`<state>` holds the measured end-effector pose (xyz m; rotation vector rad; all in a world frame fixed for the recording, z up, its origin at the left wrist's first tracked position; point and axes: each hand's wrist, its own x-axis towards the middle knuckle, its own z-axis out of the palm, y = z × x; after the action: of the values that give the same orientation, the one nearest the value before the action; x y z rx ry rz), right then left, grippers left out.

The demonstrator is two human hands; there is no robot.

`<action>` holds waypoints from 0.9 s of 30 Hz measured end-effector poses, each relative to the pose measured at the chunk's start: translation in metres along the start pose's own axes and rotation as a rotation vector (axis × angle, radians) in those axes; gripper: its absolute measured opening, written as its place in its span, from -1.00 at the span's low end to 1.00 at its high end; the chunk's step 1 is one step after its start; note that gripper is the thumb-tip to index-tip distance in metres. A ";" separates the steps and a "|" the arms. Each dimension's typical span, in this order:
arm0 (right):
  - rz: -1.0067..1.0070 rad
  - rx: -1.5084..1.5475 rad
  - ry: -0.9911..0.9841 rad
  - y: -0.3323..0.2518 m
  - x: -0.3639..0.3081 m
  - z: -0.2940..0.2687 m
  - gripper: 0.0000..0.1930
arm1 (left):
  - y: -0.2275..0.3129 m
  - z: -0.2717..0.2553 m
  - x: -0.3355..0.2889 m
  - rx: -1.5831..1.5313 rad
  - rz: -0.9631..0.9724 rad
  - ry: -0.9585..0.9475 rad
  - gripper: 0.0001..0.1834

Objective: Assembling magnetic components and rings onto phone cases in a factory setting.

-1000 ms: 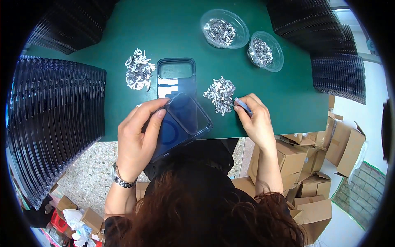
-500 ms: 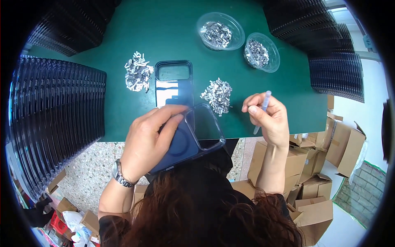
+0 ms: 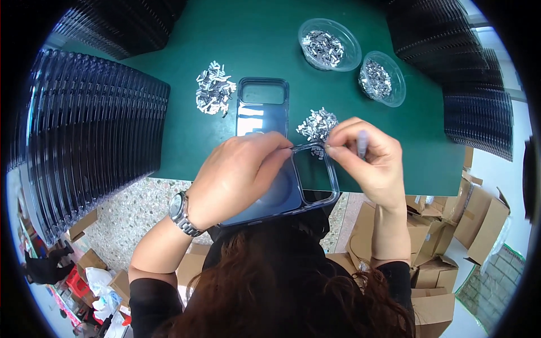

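My left hand [image 3: 239, 174], with a metal watch on its wrist, grips a dark translucent phone case [image 3: 282, 191] by its upper edge. The case is tilted over the table's near edge, its large camera opening on the right. My right hand [image 3: 372, 163] pinches thumb and fingertips together against the case's corner beside that opening. Across its palm lies a pale translucent pen-like stick [image 3: 362, 143]. Whether a small part is between those fingertips, I cannot make out. Just beyond the hands lies a pile of small silvery pieces [image 3: 316, 124], partly covered by my right hand.
Another phone case [image 3: 262, 115] lies flat on the green table [image 3: 253, 34], beside a second pile of small pieces [image 3: 214, 90]. Two clear plastic bowls [image 3: 350, 44] of such pieces stand farther back. Tall stacks of cases [image 3: 101, 124] line both sides. Cardboard boxes [image 3: 476, 214] crowd the lower right.
My right hand has come left and down to the case's corner, the stick still in it. The view has shifted, so the table's things appear slightly farther right.
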<state>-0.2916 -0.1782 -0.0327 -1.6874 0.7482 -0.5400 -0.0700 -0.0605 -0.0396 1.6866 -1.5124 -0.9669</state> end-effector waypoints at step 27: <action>-0.237 -0.570 -0.339 -0.021 0.037 0.012 -0.73 | -0.006 -0.006 0.000 0.098 -0.050 0.021 -0.83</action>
<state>-0.2534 -0.1936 -0.0163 -2.3439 0.4763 -0.1910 -0.0617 -0.0598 -0.0413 1.8055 -1.5326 -0.9104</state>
